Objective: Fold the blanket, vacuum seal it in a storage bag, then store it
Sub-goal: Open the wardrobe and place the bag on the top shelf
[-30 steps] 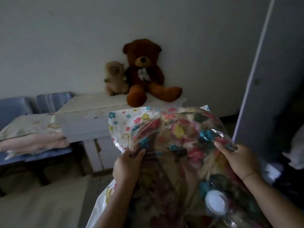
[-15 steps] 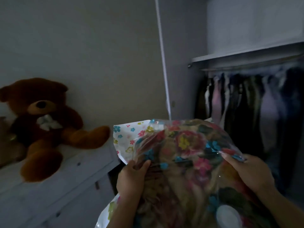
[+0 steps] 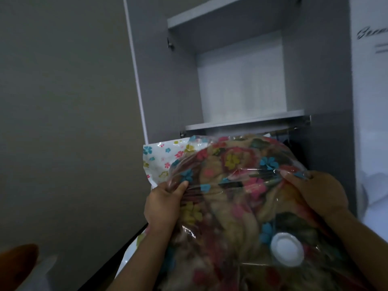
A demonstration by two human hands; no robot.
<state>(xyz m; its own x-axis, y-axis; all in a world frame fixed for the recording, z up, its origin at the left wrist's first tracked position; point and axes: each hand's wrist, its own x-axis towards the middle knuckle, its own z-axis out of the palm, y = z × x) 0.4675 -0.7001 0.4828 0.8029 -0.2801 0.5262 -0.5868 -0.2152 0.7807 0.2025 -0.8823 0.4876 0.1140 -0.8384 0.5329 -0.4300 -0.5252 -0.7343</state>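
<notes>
Floral-printed clear plastic storage bag, packed with a folded flowered blanket, was held up below the grey wardrobe shelf, grasped in the grip of left hand and right hand.

Cursive black script on white panel at top right, cut off by frame edge; starts like "Bera", not surely readable. No other text.

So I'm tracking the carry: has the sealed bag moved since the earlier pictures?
Yes. The storage bag, gripped by the left hand and right hand, went from beside the teddy's dresser rightward to below the wardrobe shelf.
</notes>
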